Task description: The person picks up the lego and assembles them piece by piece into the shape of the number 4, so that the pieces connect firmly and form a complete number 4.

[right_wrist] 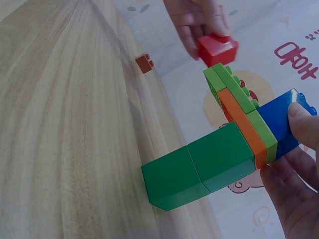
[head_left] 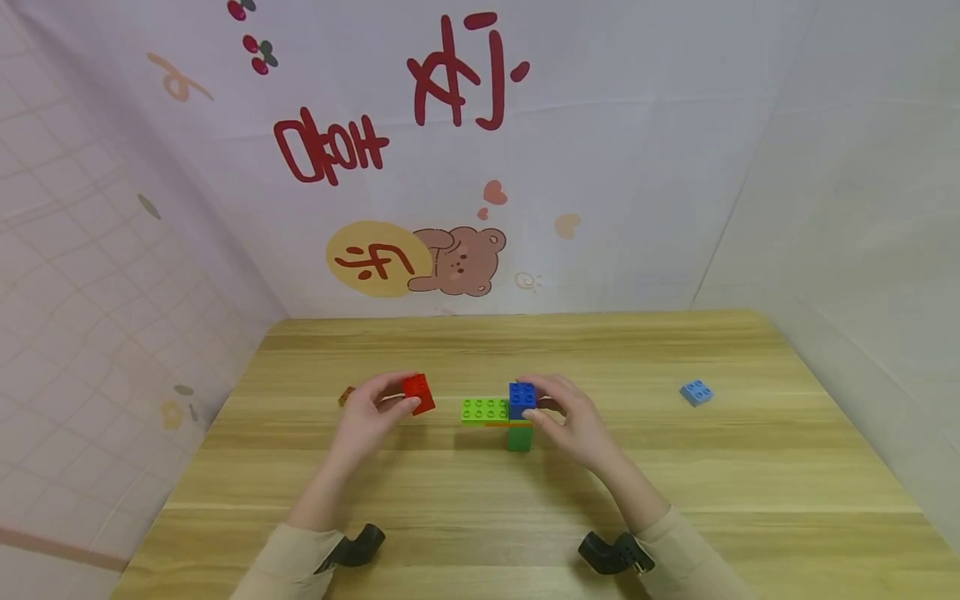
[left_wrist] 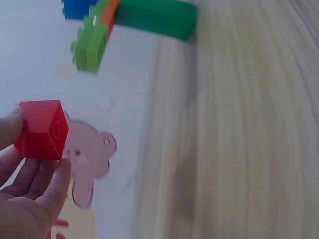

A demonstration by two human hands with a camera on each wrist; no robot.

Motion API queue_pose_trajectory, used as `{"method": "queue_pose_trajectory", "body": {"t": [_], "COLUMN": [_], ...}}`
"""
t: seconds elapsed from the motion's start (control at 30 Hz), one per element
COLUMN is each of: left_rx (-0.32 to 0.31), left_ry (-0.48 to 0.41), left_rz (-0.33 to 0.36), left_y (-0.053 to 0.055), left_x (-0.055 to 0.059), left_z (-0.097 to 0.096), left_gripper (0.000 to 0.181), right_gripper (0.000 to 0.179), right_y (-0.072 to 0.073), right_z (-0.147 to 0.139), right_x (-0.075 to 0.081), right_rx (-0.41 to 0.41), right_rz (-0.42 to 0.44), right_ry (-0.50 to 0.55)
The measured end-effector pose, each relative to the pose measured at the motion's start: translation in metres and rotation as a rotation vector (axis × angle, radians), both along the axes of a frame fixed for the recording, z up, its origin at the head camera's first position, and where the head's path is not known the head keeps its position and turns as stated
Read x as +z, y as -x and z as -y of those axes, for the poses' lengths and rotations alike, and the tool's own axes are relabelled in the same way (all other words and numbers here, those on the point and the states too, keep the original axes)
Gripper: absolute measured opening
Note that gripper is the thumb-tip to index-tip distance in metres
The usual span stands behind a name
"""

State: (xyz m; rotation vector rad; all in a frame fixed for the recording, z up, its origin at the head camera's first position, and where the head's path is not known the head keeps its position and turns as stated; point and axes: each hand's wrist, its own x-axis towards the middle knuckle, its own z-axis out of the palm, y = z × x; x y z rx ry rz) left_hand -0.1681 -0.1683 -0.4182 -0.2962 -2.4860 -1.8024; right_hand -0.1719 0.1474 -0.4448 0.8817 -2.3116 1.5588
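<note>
My left hand (head_left: 372,410) pinches a red toy brick (head_left: 418,393) between thumb and fingers, above the table and left of the build. With thumb and fingers my right hand (head_left: 573,421) grips a blue brick (head_left: 522,400) at the top of the stack. Beneath the blue brick lies a long light green brick (head_left: 480,410) that juts out to the left. An orange piece (right_wrist: 242,127) sits under it, on two dark green bricks (right_wrist: 199,167) stacked as a column on the table. In the left wrist view, a gap separates the red brick (left_wrist: 42,129) from the build.
A light blue brick (head_left: 697,392) lies at the right of the wooden table (head_left: 480,517). Partly behind the left hand is a brown-orange brick (head_left: 346,396). A white printed cloth (head_left: 637,167) hangs along the back and sides.
</note>
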Motion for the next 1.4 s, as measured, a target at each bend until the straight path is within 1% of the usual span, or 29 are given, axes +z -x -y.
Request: {"method": "queue_pose_trajectory", "body": {"t": [0.17, 0.3, 0.43, 0.5, 0.6, 0.77, 0.97, 1.2, 1.23, 1.27, 1.4], "left_rx": [-0.041, -0.083, -0.13, -0.148, -0.157, -0.161, -0.192, -0.239, -0.243, -0.249, -0.255], "left_ry": [-0.015, -0.018, -0.002, 0.001, -0.005, -0.019, -0.036, -0.015, -0.009, -0.002, 0.02], "left_rz": [-0.002, -0.03, -0.054, -0.057, -0.044, -0.03, -0.026, -0.013, -0.007, -0.004, 0.001], "left_y": [0.001, 0.001, 0.002, 0.002, 0.002, 0.002, 0.003, 0.005, 0.005, 0.005, 0.006], "left_x": [0.006, 0.008, 0.008, 0.008, 0.008, 0.008, 0.006, 0.007, 0.008, 0.008, 0.008], "left_z": [-0.021, -0.035, -0.045, -0.049, -0.053, -0.057, -0.056, -0.054, -0.054, -0.054, -0.052], "left_gripper": [0.041, 0.041, 0.041, 0.041, 0.04, 0.04, 0.04, 0.04, 0.04, 0.039, 0.039], "right_gripper": [0.044, 0.045, 0.044, 0.044, 0.044, 0.044, 0.044, 0.043, 0.043, 0.043, 0.044], "right_y": [0.0, -0.001, 0.0, 0.0, 0.0, -0.001, -0.001, -0.001, -0.003, -0.003, -0.003], "right_z": [0.0, 0.0, 0.0, 0.001, 0.001, 0.001, 0.002, 0.002, 0.003, 0.002, 0.002], "right_x": [0.0, 0.0, -0.001, -0.001, -0.001, 0.001, 0.001, -0.001, 0.004, 0.004, 0.004], "right_rx": [-0.003, -0.004, -0.01, -0.013, -0.017, -0.014, -0.012, -0.019, -0.021, -0.021, -0.023], "right_rz": [0.015, 0.027, 0.026, 0.023, 0.023, 0.042, 0.043, 0.04, 0.038, 0.037, 0.05], "right_ry": [-0.005, -0.008, -0.012, -0.014, -0.016, -0.013, -0.012, -0.009, -0.012, -0.012, -0.019]}}
